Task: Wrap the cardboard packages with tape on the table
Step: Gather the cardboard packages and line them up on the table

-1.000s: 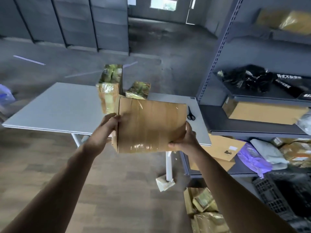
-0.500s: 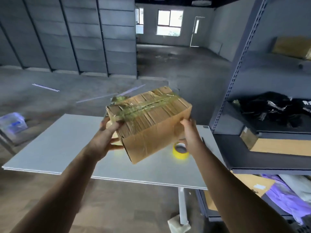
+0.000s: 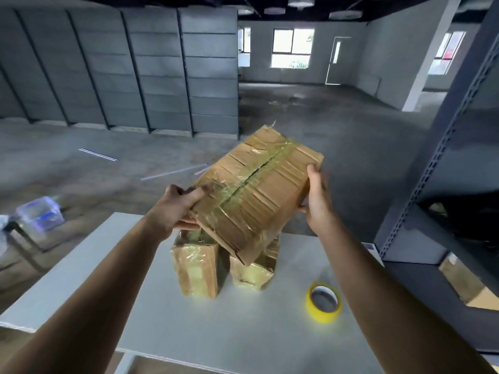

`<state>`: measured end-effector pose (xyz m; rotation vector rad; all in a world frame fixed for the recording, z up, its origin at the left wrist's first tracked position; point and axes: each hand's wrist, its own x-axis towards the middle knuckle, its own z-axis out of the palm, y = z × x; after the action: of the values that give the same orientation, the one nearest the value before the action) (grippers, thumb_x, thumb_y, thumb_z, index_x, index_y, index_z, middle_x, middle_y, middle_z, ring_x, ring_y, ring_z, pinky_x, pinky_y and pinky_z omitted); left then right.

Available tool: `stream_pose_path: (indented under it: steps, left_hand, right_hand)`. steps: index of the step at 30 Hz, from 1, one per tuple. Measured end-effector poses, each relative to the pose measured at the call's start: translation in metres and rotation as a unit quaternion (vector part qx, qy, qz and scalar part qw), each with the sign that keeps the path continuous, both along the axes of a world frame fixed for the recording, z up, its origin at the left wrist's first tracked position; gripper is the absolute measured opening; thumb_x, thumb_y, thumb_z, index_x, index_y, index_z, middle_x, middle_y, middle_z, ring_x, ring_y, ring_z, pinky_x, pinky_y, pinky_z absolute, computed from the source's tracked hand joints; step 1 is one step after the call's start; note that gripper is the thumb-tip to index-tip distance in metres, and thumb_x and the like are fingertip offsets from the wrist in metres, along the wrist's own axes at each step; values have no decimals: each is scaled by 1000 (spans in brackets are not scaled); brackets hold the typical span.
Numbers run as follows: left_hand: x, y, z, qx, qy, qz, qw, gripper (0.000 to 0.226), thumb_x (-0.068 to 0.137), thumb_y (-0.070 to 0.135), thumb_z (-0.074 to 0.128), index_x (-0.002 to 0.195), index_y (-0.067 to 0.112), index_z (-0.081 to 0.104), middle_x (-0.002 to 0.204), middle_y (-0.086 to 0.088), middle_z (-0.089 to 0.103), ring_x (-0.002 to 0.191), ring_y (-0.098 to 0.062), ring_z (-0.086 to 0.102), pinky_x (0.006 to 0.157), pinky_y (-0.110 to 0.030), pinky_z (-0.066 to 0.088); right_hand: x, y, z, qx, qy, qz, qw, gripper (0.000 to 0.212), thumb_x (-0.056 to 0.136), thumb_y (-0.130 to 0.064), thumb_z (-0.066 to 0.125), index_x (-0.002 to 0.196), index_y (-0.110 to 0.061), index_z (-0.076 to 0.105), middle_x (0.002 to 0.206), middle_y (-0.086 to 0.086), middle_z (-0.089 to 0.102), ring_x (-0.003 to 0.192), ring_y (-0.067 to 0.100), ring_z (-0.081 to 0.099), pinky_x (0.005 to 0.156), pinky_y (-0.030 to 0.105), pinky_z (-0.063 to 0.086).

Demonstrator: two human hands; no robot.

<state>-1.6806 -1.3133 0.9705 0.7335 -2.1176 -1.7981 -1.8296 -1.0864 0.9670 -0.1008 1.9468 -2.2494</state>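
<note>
Box (image 3: pixel 256 195) in the head view is tilted above the tabletop (image 3: pixel 108 279), your left hand (image 3: pixel 178 209) pinching its near corner, your right hand (image 3: pixel 317 195) clasping the far side. Lower it flat beside the wrapped packages (image 3: pixel 195 265), near the tape roll (image 3: pixel 324 302).

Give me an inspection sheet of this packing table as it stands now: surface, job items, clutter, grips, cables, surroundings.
Surface: pale table, flat top, near edge in view.
Job's things: cardboard box, taped along its seam, held tilted in the air over the table; left package and right package, both tape-wrapped, stand on the table below it; yellow tape roll lies flat to their right.
Clutter: nothing seen.
Grips: left hand grips the box's near left corner; right hand holds its right side.
Cables: nothing seen.
Surroundings: dark shelf rack at the right; plastic bin on the floor at the left; grey wall panels behind.
</note>
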Motion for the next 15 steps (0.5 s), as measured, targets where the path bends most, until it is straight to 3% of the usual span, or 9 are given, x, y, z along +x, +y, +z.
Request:
stream_pose_path:
  steps: [2, 4, 6, 8, 9, 12, 15]
  left_hand:
    - [-9, -21, 0, -79, -31, -24, 996, 87, 51, 68, 80, 114, 11, 58, 94, -16, 70, 77, -32, 71, 62, -40, 60]
    - [-16, -38, 0, -131, -45, -67, 988, 74, 53, 70, 76, 112, 27, 62, 95, -1, 69, 79, -19, 68, 59, -30, 55]
    - [-28, -53, 2, -152, -31, -95, 983, 59, 64, 66, 74, 105, 25, 65, 90, 4, 69, 76, -10, 63, 58, -22, 45]
    - [-38, -74, 4, -152, 18, -105, 983, 25, 82, 46, 71, 91, 24, 64, 75, 13, 67, 66, -2, 59, 58, -19, 41]
    - [-43, -87, 6, -154, 39, -117, 980, 19, 86, 41, 69, 79, 24, 61, 62, 16, 62, 56, 1, 55, 56, -20, 39]
    - [-50, -134, 2, -153, 76, -134, 976, 32, 81, 45, 71, 60, 26, 58, 50, 16, 52, 48, 0, 46, 56, -25, 35]
    - [-53, -183, -4, -149, 96, -90, 980, 40, 64, 63, 74, 76, 26, 65, 63, 15, 61, 58, -4, 56, 60, -23, 41]
  right_hand:
    - [-8, -25, 4, 33, 16, -2, 999, 71, 76, -74, 42, 137, -39, 41, 130, -2, 53, 117, 25, 51, 101, 54, 44]
    - [-15, -54, 5, 52, 28, -3, 998, 75, 70, -81, 41, 133, -40, 47, 125, -4, 58, 114, 22, 55, 102, 50, 44]
    - [-13, -85, 8, 70, 27, -7, 997, 85, 66, -85, 42, 135, -37, 50, 129, -3, 59, 118, 22, 55, 105, 45, 42]
    - [-9, -114, 13, 90, 53, -6, 995, 71, 82, -77, 38, 139, -35, 46, 136, -1, 54, 124, 23, 49, 107, 41, 37]
    - [-9, -129, 14, 100, 62, -10, 993, 65, 89, -72, 35, 141, -34, 43, 139, 1, 51, 127, 24, 47, 106, 39, 36]
    - [-10, -174, 21, 151, 85, -22, 985, 61, 95, -65, 28, 146, -33, 35, 143, 3, 48, 131, 27, 44, 104, 38, 34]
    - [2, -228, 31, 239, 103, 4, 966, 84, 81, -73, 49, 150, -38, 18, 145, 0, 45, 130, 29, 44, 107, 45, 36]
